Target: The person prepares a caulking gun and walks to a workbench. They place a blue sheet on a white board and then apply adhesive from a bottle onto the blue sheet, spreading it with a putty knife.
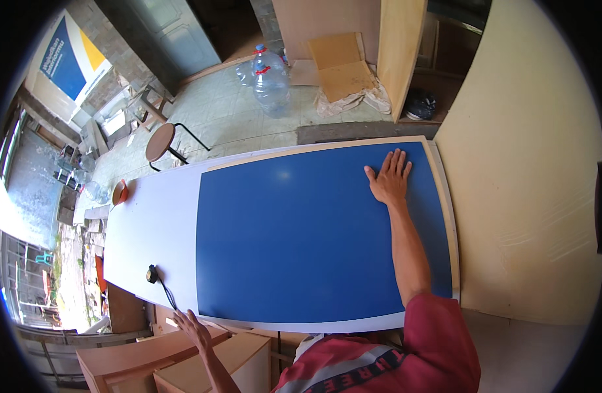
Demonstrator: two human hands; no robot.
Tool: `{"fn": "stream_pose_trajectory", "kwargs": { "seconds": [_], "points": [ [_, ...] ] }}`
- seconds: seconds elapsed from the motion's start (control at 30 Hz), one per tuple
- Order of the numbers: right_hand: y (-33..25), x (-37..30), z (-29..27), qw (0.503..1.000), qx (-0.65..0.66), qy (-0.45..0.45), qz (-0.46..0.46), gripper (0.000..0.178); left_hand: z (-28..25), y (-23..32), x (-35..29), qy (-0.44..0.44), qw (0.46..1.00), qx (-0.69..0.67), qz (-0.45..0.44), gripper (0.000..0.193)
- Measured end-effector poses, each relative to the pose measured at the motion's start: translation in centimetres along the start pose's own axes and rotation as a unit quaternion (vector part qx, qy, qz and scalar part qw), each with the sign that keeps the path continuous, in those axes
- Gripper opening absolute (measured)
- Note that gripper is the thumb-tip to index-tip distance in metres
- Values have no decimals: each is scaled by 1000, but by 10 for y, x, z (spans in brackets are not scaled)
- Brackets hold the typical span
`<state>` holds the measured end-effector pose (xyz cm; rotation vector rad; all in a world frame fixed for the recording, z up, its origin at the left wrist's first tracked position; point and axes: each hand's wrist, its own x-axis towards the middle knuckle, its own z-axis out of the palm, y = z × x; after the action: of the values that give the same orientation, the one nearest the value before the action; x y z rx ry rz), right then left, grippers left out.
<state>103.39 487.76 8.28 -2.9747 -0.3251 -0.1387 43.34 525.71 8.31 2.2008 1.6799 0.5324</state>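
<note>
head view: right hand (pixel 389 183) spread open on the central blue panel (pixel 294 236); whether the left hand (pixel 195 332), lower left, grips the strap (pixel 167 293) is unclear; tugging it could pull the tape measure (pixel 151 274) off the bench (pixel 150 226).

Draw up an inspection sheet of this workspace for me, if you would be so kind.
Surface: white top, bare at the left.
Job's things: blue panel, lying flat over the right part of the top.
Clutter: small black tool, perhaps a tape measure, with a dark strap; bowl at the far left edge.
Hands: right spread on the panel near its far right corner; left open by the strap's end, contact unclear.
Cables: nothing seen.
Surroundings: stool, bottles and cardboard beyond the top.
</note>
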Motion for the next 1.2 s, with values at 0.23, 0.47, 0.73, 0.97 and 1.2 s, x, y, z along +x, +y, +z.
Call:
{"fn": "stream_pose_trajectory", "kwargs": {
  "seconds": [0.23,0.47,0.73,0.97,1.2],
  "points": [
    [-274,20,28,981,68,-25,-177,88,-26,49,-122,54,982,-159,-92,66],
    [-500,-113,45,862,91,-147,-476,88,-23,75,-153,64,969,-218,-94,62],
    [-385,-49,56,886,73,-84,-451,87,-25,-13,-204,127,942,-269,-154,60],
    [-43,42,33,990,-39,8,-137,88,-18,14,-248,112,907,-345,-213,60],
    [90,-17,-8,986,-122,-47,107,90,-21,15,-232,45,899,-390,-196,58]
  ]
}}
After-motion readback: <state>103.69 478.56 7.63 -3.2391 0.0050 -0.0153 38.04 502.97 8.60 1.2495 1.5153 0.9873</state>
